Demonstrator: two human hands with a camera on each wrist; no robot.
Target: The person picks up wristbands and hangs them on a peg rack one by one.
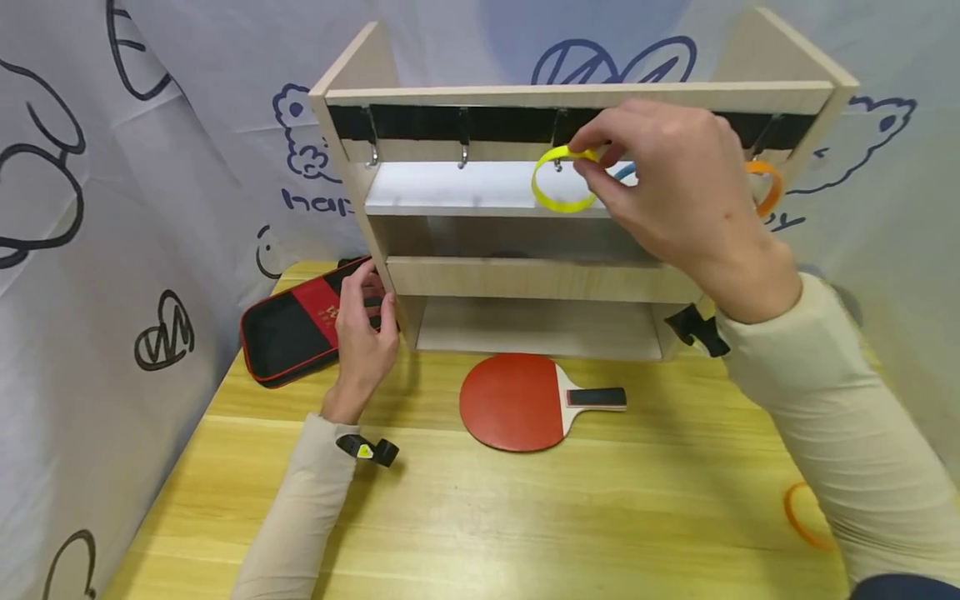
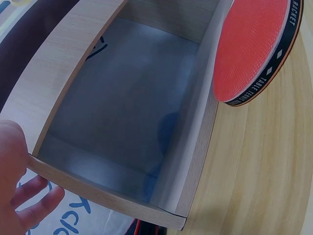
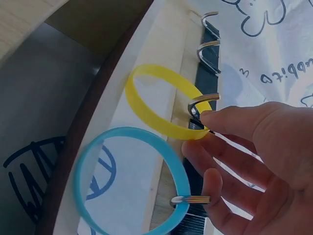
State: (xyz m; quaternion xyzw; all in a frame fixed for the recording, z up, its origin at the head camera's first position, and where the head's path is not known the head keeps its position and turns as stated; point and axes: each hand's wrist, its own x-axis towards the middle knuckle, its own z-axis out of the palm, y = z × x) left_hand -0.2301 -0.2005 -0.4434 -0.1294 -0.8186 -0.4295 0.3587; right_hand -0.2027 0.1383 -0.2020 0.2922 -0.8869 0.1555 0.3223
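My right hand (image 1: 678, 179) pinches a thin yellow ring (image 1: 564, 208) between thumb and fingertips, right at a metal hook (image 3: 204, 98) on the rack. Whether the ring's band bears on that hook, I cannot tell. A blue ring (image 3: 129, 132) hangs from the neighbouring hook (image 3: 193, 199), and in the head view an orange ring (image 1: 768, 187) is at the rightmost hook, partly behind my hand. My left hand (image 1: 366, 342) touches the left side panel of the wooden rack (image 1: 525, 279), its thumb by the front edge and its fingers on the outer side.
A red table tennis bat (image 1: 513, 404) lies on the wooden table (image 1: 525, 533) before the rack. A black and red case (image 1: 292, 325) lies beside the rack on the left. Another orange ring (image 1: 798, 521) is at the right, near my sleeve. Further hooks (image 1: 462, 154) line the black strip.
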